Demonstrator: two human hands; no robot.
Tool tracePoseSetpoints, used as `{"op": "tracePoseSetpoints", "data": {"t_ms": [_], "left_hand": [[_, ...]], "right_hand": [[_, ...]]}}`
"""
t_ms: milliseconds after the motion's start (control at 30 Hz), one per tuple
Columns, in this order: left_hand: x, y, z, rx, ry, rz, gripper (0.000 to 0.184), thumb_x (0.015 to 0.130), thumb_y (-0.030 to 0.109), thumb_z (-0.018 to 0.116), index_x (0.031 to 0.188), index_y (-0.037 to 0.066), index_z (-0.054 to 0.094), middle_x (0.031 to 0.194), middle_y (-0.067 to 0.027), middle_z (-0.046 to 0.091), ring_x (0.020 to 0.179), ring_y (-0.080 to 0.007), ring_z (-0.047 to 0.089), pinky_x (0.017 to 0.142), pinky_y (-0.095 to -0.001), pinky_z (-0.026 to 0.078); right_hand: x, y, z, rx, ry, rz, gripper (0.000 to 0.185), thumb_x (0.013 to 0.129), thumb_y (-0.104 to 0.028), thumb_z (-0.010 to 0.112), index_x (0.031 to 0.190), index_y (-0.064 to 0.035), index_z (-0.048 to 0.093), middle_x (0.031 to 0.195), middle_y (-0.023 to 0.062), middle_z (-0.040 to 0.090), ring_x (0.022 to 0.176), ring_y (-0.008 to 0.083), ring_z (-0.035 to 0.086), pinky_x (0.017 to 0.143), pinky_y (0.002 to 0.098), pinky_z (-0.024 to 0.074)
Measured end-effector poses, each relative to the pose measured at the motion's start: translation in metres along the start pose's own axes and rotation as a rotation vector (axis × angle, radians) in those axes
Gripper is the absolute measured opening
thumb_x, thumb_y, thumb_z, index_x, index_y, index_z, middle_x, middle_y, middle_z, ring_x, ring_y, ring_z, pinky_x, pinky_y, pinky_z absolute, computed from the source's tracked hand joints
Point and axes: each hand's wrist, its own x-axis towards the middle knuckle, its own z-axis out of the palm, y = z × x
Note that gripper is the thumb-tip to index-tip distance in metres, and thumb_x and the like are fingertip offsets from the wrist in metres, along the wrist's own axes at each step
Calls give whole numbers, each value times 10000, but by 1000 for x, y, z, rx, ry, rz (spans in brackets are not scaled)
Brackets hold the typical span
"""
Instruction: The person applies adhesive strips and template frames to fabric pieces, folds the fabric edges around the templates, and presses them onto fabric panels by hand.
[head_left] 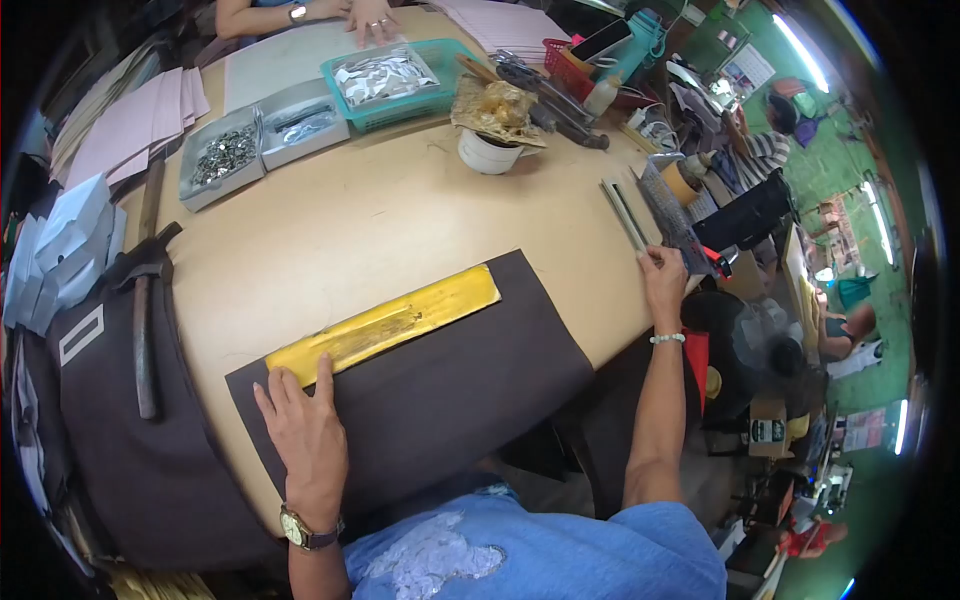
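The left hand (306, 430), spread, gripping nothing, rests on the yellow bar (400, 314) along the far edge of the cloth (450, 395); the right hand (663, 272) pinches a metal strip (624, 214) near the right edge of the table (400, 225). Even pressure should stop the bar skidding.

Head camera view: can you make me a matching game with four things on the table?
1. long, flat yellow strip
2. thin grey metal bar
3. teal plastic basket
4. round white cup

A. holding shiny silvery pieces
B. touched by the right hand
C. below crumpled brown material
D. touched by the left hand

Pairs: 1-D, 2-B, 3-A, 4-C
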Motion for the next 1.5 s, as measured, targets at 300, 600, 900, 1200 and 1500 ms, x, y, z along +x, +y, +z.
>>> {"op": "tracePoseSetpoints", "data": {"t_ms": [300, 600, 900, 1200, 1500], "left_hand": [[2, 4, -5, -45, 2, -17, 456, 818, -11, 488, 1258, 86, 561, 1001, -198, 499, 1100, -364, 469, 1010, -539, 341], [2, 3, -8, -72, -1, -19, 444, 820, -4, 491, 1249, 82, 568, 1004, -197, 497, 1082, -362, 475, 1000, -539, 353], [2, -1, -1, -69, 66, 12, 455, 789, -15, 499, 1225, 81, 588, 940, -181, 497, 1017, -353, 489, 964, -516, 377], [11, -17, -10, -93, 40, 152, 400, 780, -10, 496, 1151, 80, 615, 851, -147, 493, 872, -313, 488, 880, -463, 394], [54, -43, -11, -410, -162, 290, 199, 821, 58, 532, 982, 36, 647, 815, -132, 553, 790, -306, 552, 718, -394, 451]], "right_hand": [[15, 23, -3, 160, -101, 70, 258, 753, -225, 731, 854, 11, 711, 841, 169, 662, 766, 264, 643, 724, 357, 489], [15, 8, -17, 121, -70, 60, 230, 858, -136, 574, 1037, 0, 622, 820, 177, 674, 716, 305, 660, 675, 409, 501], [-2, -3, -6, -345, 26, -251, 339, 766, -18, 582, 1103, -38, 553, 989, 162, 579, 870, 354, 608, 752, 450, 478], [-4, -32, -27, -469, 284, -417, 509, 782, -35, 610, 1271, 2, 474, 1195, 170, 496, 1111, 337, 508, 934, 430, 423], [-100, -188, -74, 1000, -59, -111, 410, 867, 78, 520, 1272, 31, 472, 1175, 120, 564, 914, 110, 578, 803, 272, 470]]}}
